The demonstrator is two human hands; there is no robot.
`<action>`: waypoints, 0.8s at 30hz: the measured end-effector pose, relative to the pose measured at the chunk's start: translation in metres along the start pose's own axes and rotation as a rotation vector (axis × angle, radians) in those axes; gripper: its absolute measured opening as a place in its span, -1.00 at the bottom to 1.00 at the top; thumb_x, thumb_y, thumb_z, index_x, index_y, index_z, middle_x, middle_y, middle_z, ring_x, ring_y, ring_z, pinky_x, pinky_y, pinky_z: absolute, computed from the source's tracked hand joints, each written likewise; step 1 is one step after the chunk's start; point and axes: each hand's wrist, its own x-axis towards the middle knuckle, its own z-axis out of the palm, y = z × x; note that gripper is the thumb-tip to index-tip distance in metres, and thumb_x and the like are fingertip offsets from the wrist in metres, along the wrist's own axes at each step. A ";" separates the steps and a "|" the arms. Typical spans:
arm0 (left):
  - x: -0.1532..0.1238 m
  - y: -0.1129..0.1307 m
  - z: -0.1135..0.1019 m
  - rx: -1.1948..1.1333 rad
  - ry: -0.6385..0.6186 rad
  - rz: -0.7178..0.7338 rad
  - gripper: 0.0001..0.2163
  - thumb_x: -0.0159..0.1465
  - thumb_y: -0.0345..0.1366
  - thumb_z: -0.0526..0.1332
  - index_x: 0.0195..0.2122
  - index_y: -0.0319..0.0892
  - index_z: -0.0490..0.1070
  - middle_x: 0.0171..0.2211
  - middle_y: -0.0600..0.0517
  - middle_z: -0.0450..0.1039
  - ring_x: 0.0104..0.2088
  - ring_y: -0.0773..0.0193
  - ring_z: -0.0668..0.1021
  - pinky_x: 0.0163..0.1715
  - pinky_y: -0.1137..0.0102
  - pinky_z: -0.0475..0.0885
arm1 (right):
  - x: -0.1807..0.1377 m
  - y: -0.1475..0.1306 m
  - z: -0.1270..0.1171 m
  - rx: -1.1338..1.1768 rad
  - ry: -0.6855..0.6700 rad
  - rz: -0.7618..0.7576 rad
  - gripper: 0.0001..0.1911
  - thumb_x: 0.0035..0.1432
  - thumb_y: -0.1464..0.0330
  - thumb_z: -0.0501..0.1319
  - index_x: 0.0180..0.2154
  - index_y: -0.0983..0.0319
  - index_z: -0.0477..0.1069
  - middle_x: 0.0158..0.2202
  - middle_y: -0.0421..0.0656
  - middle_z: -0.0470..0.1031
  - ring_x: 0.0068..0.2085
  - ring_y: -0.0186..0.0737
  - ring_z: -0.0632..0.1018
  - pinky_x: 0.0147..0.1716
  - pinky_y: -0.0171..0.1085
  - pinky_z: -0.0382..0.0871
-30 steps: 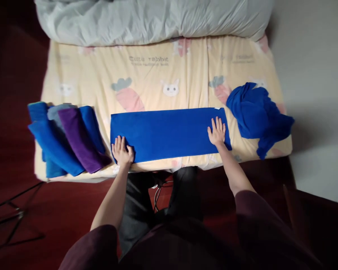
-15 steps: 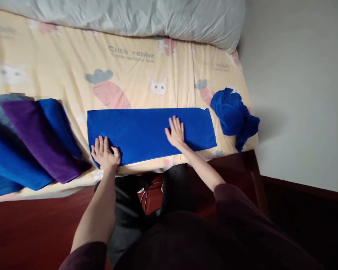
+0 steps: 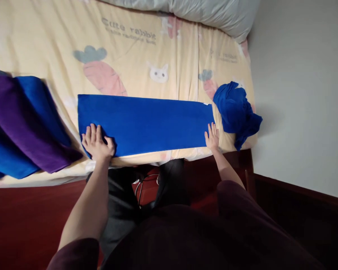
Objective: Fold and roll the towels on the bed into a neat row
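A blue towel lies flat as a long strip along the near edge of the bed, with a small white tag at its far right corner. My left hand rests on the towel's near left corner, palm down with fingers spread. At the other end, my right hand lies flat on the near right corner, fingers stretched out. Just right of the towel sits a crumpled blue cloth, which neither hand touches.
Blue and purple folded cloths overlap at the bed's left. A yellow sheet with carrot and rabbit prints covers the bed. A grey pillow or quilt lies at the back. A pale wall stands on the right.
My right hand has slid rightward from the towel's right-middle part to its right end. My left hand stays on the left corner. The camera view has shifted slightly.
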 end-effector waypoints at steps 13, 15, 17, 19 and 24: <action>0.002 0.005 0.000 -0.026 0.017 -0.027 -0.35 0.26 -0.22 0.10 0.39 -0.30 0.27 0.46 -0.22 0.15 0.49 -0.08 0.14 0.48 -0.08 -0.12 | 0.060 -0.054 -0.004 0.007 0.018 -0.057 -0.29 0.51 0.14 -0.20 0.53 0.33 -0.18 0.58 0.01 -0.33 0.56 0.00 -0.23 0.48 0.22 -0.32; 0.002 0.003 0.001 -0.066 0.018 -0.027 -0.35 0.26 -0.22 0.12 0.39 -0.29 0.27 0.47 -0.23 0.13 0.49 -0.11 0.12 0.48 -0.10 -0.15 | 0.091 -0.062 -0.004 0.027 -0.031 -0.040 -0.27 0.51 0.13 -0.21 0.53 0.35 -0.22 0.58 0.01 -0.33 0.56 -0.02 -0.23 0.49 0.19 -0.30; 0.002 0.001 0.002 -0.101 0.017 -0.027 -0.35 0.26 -0.22 0.13 0.40 -0.27 0.27 0.47 -0.23 0.12 0.50 -0.13 0.10 0.48 -0.11 -0.18 | 0.121 -0.061 -0.004 0.021 -0.084 -0.004 -0.26 0.51 0.13 -0.22 0.52 0.37 -0.23 0.58 0.02 -0.30 0.56 -0.06 -0.21 0.50 0.15 -0.31; 0.002 -0.001 0.004 -0.110 0.017 -0.026 -0.35 0.26 -0.22 0.13 0.40 -0.26 0.27 0.48 -0.21 0.11 0.50 -0.13 0.10 0.48 -0.12 -0.17 | 0.143 -0.053 -0.005 -0.005 -0.099 0.043 -0.27 0.51 0.14 -0.24 0.52 0.39 -0.23 0.58 0.02 -0.28 0.56 -0.10 -0.21 0.50 0.12 -0.32; 0.003 -0.008 0.008 -0.102 0.045 -0.007 -0.35 0.26 -0.21 0.14 0.40 -0.25 0.29 0.47 -0.18 0.14 0.49 -0.11 0.14 0.47 -0.13 -0.11 | 0.166 -0.045 -0.017 -0.031 -0.085 0.104 -0.30 0.51 0.20 -0.24 0.51 0.42 -0.21 0.57 0.06 -0.27 0.56 -0.13 -0.20 0.50 0.08 -0.31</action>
